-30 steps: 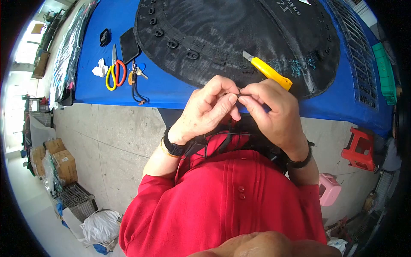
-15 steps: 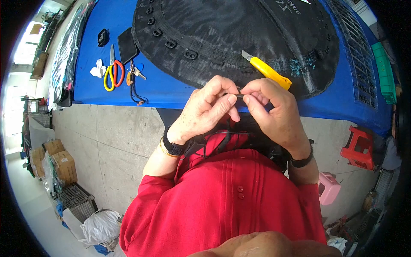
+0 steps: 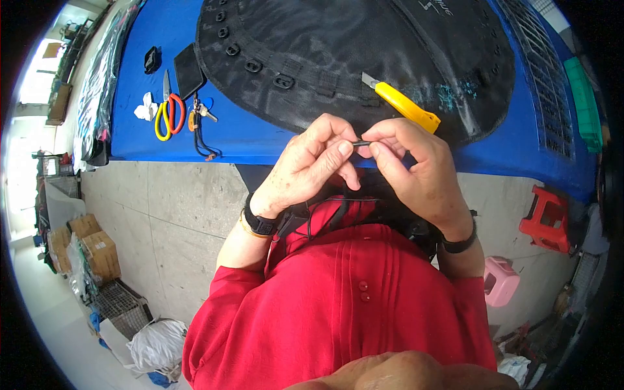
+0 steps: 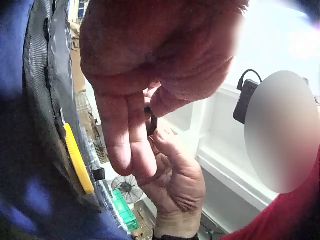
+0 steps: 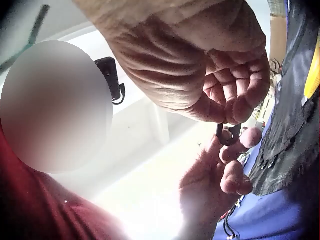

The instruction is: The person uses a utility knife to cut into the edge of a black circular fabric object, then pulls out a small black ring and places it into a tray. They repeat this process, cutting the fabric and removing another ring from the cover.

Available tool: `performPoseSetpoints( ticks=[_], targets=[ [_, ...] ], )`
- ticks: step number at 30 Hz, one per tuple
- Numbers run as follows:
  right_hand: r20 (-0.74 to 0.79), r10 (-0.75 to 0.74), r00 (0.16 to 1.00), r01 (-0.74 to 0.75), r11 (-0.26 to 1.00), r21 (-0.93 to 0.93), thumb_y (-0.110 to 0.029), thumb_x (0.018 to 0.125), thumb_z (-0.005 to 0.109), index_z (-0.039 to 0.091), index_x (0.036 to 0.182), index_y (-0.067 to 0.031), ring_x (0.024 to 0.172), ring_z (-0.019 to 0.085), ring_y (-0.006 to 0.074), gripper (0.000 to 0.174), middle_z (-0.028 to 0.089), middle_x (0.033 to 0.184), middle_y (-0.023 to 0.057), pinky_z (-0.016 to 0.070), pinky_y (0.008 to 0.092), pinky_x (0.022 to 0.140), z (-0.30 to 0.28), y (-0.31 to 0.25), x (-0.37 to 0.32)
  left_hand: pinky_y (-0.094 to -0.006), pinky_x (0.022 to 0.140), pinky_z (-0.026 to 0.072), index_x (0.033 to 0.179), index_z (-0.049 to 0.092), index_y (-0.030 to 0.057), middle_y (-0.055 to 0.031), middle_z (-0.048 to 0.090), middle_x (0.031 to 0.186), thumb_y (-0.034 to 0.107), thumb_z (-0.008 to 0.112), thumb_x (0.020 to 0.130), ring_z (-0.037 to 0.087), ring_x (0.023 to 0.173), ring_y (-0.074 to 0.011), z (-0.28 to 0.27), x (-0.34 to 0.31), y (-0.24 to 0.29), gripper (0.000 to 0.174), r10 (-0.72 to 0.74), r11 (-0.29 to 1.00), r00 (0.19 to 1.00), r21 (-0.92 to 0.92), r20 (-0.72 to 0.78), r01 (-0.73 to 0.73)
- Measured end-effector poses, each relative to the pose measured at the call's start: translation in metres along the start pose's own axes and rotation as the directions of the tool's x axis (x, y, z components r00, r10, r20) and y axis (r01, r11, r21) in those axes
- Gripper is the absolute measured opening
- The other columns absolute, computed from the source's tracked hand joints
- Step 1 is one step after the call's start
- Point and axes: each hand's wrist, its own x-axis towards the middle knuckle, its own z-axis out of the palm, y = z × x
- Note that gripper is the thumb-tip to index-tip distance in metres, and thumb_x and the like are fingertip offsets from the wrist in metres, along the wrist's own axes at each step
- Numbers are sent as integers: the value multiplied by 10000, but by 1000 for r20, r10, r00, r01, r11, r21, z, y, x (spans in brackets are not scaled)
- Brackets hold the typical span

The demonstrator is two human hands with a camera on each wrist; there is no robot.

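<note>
A small dark ring-like piece (image 5: 229,141) is pinched between both hands in the right wrist view; in the head view its dark edge (image 3: 361,143) shows between the fingertips. The left hand (image 3: 309,162) grips its left end with thumb and index finger. At its other end the right hand (image 3: 416,170) pinches it, fingers curled. Both hands are above the table's front edge. Behind them a round black mesh sheet (image 3: 312,52) with black buckles along its rim lies on the blue table. A yellow utility knife (image 3: 406,107) rests on the sheet, blade out.
Red and yellow scissors (image 3: 170,117), a black phone (image 3: 189,71), keys on a cord (image 3: 198,123), white crumpled paper (image 3: 146,107) and a small black item (image 3: 152,60) lie at the left. A black grid (image 3: 549,84) and a green tray (image 3: 584,104) are at the right.
Both hands have moved slightly left, and the fingertips are a little further apart, so more of the dark piece shows between them. The table's items appear shifted slightly left and upward.
</note>
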Motion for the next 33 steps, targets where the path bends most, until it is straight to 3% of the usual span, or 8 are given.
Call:
performPoseSetpoints(
  ticks=[3,15,25,31,33],
  targets=[
    [-3,-9,1000,9,1000,-19,-4,1022,732,731,1141,-11,904,804,255,119,779,1006,130,628,374,791,-1,0,-2,-283,789,615,1288,562,23,-76,745,1041,215,551,1231,801,846,-144,5,0,1,201,28,999,1000,-18,-14,-29],
    [21,32,999,-32,999,-6,-31,1017,765,728,1142,-18,877,807,215,131,788,990,115,624,358,748,1,-6,-7,-285,792,626,1287,567,15,-147,804,1139,211,533,1234,805,850,-158,4,-5,2,205,-14,1000,1000,-18,7,14],
    [33,14,999,-12,997,-72,-46,1006,796,758,1125,-78,723,685,176,130,717,902,75,548,347,656,1,-9,-8,-282,791,621,1265,575,20,-120,809,1125,199,562,1224,799,856,-143,4,-7,2,184,31,999,999,16,12,-31],
    [47,-78,996,83,989,-122,-36,994,798,761,1137,-86,760,701,189,156,714,926,76,559,347,680,0,-3,-6,-316,830,626,1271,569,8,-116,753,1119,160,606,1202,801,899,-179,2,-8,5,170,38,993,999,114,32,-41],
    [40,-25,999,29,993,-112,-24,987,798,759,1139,-79,780,711,190,166,722,945,78,570,348,695,-1,-7,-7,-314,835,625,1259,573,10,-107,753,1100,144,619,1195,798,910,-171,1,-8,3,156,60,987,997,149,38,-65]
  ],
)
